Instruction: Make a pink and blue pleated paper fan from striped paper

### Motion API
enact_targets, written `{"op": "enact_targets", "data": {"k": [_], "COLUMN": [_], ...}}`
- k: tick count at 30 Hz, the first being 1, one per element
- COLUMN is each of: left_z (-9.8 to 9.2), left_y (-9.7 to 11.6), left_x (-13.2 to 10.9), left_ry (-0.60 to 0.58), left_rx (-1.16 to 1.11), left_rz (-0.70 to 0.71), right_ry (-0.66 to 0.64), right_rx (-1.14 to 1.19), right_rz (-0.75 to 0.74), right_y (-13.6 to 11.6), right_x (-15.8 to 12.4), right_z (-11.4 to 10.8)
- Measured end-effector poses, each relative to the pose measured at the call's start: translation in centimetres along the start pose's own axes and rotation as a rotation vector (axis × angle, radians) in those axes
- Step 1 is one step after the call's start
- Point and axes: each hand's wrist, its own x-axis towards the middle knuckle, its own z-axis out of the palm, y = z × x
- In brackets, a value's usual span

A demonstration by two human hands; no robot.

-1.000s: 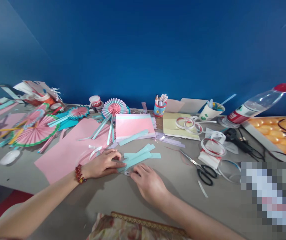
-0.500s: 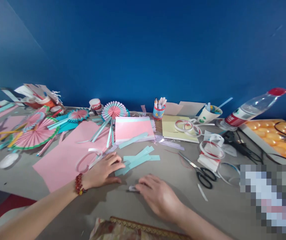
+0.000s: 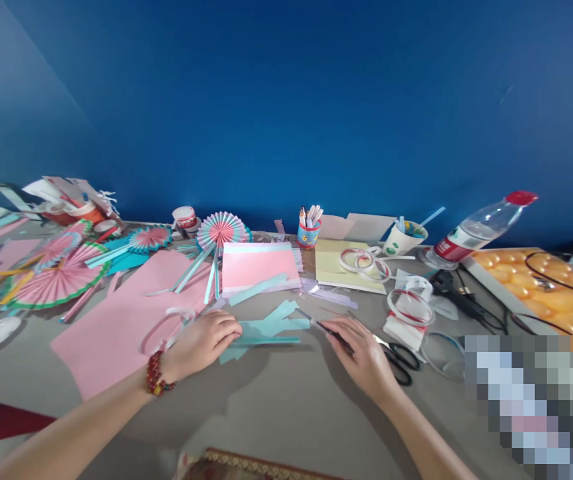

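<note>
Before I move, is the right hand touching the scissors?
Cannot tell. In the head view, the right hand overlaps the scissors, hiding part of the blades, so neither contact nor gap shows.

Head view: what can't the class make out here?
All in the head view:
Slim dark tool: rear part, hidden by the right hand.
Scissors: most of the blades, behind the same hand.
Narrow blue strip: left end, unclear behind left hand.
Bottle label: lettering, small and blurred.
Lower right corner: pixelated.

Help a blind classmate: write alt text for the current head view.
A person's left hand touches blue paper strips on a gray table while the right hand holds a slim dark tool. Paper fans are left, scissors right.
</note>
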Motion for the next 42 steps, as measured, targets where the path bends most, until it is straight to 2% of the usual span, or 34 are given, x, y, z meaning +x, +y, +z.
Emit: {"op": "enact_targets", "data": {"k": [4,8,10,15,22,25,27,28,30,32,36,42], "left_z": [0.2,0.5,0.5,0.5,0.6,0.4,0.6,0.9,1.8,3.1,5.1,5.5], "left_y": [0.6,0.7,0.6,0.6,0.5,1.4,2.7,3.5,5.0,5.9,6.0,5.5], "left_x": [0.1,0.8,1.3,1.7,1.5,1.6,1.5,1.5,1.4,1.3,1.0,0.8], "left_ry": [-0.045,-0.175,-0.199,-0.169,-0.129,-0.026,0.042,0.05,-0.051,-0.154,-0.212,-0.232], "left_rx": [-0.09,-0.1,-0.093,-0.061,-0.084,-0.063,-0.008,0.017,0.037,0.054,0.034,0.011], "left_rz": [-0.047,0.017,0.038,0.053,0.015,-0.043,0.015,0.092,0.316,0.444,0.413,0.397], "right_ry": [-0.006,-0.179,-0.256,-0.295,-0.345,-0.35,-0.362,-0.369,-0.377,-0.373,-0.37,-0.341], "right_rx": [0.035,0.076,0.065,0.021,-0.08,-0.134,-0.145,-0.146,-0.151,-0.163,-0.18,-0.182], "right_rz": [-0.033,-0.123,-0.155,-0.161,-0.16,-0.161,-0.161,-0.161,-0.153,-0.15,-0.162,-0.132], "right_y": [-0.4,-1.1,-1.4,-1.2,-0.9,-0.9,-1.0,-1.0,-1.0,-1.0,-1.0,-1.6], "right_x": [0.2,0.3,0.2,0.0,-0.3,-0.5,-0.6,-0.7,-0.7,-0.8,-1.0,-2.1], "right_z": [-0.6,-1.3,-1.3,-1.3,-3.1,-3.6,-3.7,-3.7,-3.6,-3.5,-3.5,-3.7]}}
